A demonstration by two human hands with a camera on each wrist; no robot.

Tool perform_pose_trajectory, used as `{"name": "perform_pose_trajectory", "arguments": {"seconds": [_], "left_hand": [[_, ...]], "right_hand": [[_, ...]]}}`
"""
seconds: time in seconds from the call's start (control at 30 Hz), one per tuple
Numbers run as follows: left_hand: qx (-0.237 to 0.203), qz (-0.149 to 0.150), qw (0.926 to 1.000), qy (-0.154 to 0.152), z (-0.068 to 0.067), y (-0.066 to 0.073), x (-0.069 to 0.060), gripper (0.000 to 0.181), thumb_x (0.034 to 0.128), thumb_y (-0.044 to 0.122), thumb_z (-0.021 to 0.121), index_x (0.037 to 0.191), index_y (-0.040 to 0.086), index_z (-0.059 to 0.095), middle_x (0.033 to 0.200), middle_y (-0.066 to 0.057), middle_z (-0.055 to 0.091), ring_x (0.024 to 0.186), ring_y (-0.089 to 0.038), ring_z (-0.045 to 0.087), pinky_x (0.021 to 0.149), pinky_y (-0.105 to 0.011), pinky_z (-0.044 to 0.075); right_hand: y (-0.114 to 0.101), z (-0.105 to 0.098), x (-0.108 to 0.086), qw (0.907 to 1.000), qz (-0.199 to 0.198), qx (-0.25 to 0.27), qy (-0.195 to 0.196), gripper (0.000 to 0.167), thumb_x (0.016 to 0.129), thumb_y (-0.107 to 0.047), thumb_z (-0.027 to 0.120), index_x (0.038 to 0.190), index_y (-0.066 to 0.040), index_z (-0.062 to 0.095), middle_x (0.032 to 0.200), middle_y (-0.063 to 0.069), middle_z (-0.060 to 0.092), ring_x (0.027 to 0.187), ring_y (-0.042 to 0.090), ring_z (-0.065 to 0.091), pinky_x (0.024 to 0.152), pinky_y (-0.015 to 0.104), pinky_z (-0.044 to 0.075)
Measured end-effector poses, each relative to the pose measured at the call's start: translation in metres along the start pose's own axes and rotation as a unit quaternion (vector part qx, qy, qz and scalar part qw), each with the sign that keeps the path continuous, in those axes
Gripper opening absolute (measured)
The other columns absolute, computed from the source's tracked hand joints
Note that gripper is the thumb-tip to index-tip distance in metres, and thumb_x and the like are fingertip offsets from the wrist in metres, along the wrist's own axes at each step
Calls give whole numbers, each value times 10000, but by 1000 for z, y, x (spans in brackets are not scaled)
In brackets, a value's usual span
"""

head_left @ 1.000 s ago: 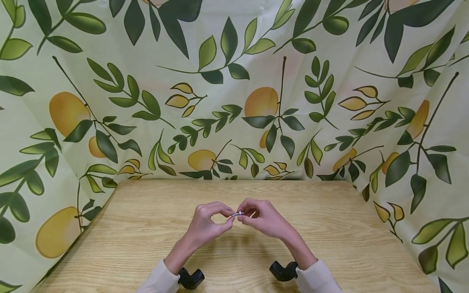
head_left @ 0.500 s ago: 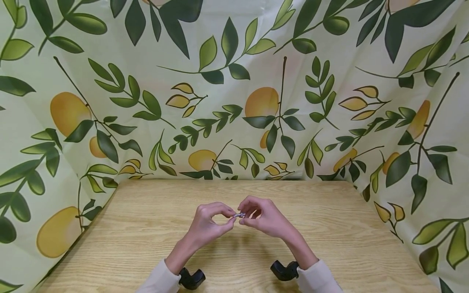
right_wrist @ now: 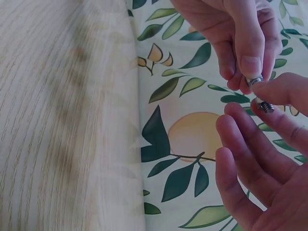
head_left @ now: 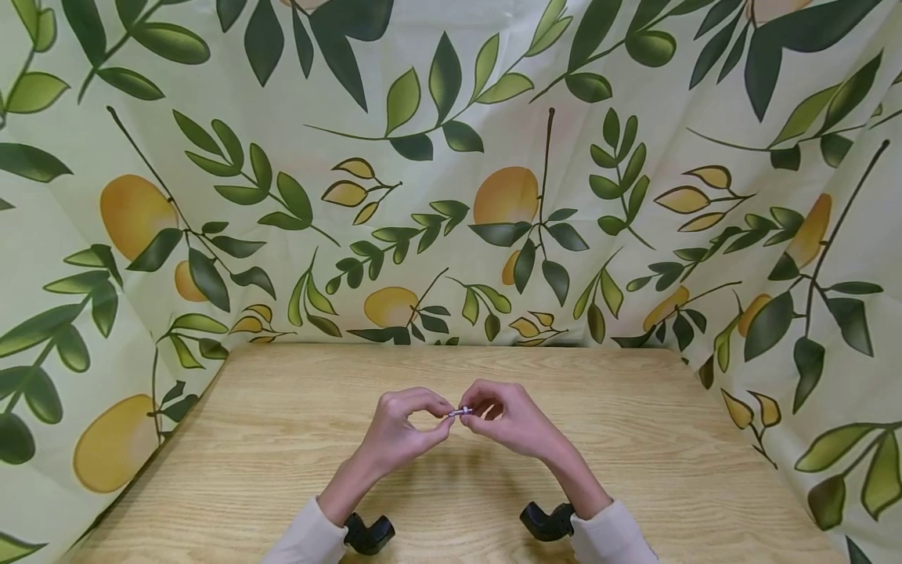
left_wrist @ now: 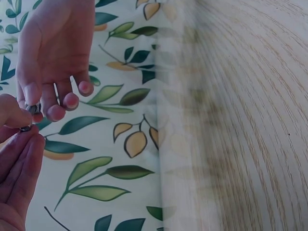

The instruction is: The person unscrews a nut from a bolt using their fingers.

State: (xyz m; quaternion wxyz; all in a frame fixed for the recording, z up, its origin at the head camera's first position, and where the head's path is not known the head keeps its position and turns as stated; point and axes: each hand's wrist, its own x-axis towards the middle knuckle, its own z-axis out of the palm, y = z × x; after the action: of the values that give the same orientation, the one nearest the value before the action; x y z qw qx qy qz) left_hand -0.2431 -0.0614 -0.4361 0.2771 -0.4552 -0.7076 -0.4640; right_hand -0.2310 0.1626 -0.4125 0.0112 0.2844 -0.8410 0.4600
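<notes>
A small metal bolt is held level between the two hands, above the table. My left hand pinches one end of it with thumb and index finger. Around the other end, where a nut sits on the shaft, the thumb and index finger of my right hand close. In the right wrist view the bolt's threaded tip pokes out past the right thumb, and the right hand's other fingers stay spread. Fingertips cover much of the bolt and nut in both wrist views.
A light wood-grain table lies beneath the hands. Cloth printed with leaves and oranges hangs behind it and along both sides. Dark devices are strapped at both wrists.
Half a second ago the right thumb and index finger were parted slightly around the bolt's end; now they have closed on it again. The left hand has stayed nearly still.
</notes>
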Motion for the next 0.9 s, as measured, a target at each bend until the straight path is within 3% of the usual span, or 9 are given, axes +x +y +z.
{"name": "perform_pose_trajectory", "arguments": {"seconds": [0.13,0.27,0.47,0.63,0.9], "left_hand": [[7,-170,9998,-41,0,0,-1,140,919,145,757,821,48,772,849,-38,795,781,-147,765,772,-194,619],[24,-157,9999,-48,0,0,-1,64,882,87,781,824,60,773,845,-40,794,776,-146,765,768,-194,619],[57,41,10000,2,0,0,0,88,807,-22,798,826,60,773,834,-53,793,756,-161,765,762,-200,621],[83,73,9999,30,1,2,1,207,738,-96,813,833,84,777,833,-59,794,756,-166,766,758,-203,622],[130,-24,9999,-47,0,2,0,194,743,-82,826,834,83,781,838,-50,795,766,-157,766,766,-203,622]], "right_hand": [[1,1,0,9999,-110,-18,78,97,918,-110,752,982,-165,704,913,-15,730,815,44,673,695,255,584],[2,2,1,9998,-122,42,153,138,901,-79,775,1006,-119,695,928,31,734,820,50,675,704,250,586],[0,-1,1,9995,271,87,115,235,923,-244,784,1101,-102,726,960,7,741,850,77,675,720,250,579],[-1,-3,0,9992,400,-54,-29,170,991,-286,688,1021,-142,774,937,23,759,847,72,661,727,255,557],[0,-1,0,9999,124,-17,28,39,936,-167,737,963,-138,743,890,-15,732,805,67,654,703,253,570]]}}
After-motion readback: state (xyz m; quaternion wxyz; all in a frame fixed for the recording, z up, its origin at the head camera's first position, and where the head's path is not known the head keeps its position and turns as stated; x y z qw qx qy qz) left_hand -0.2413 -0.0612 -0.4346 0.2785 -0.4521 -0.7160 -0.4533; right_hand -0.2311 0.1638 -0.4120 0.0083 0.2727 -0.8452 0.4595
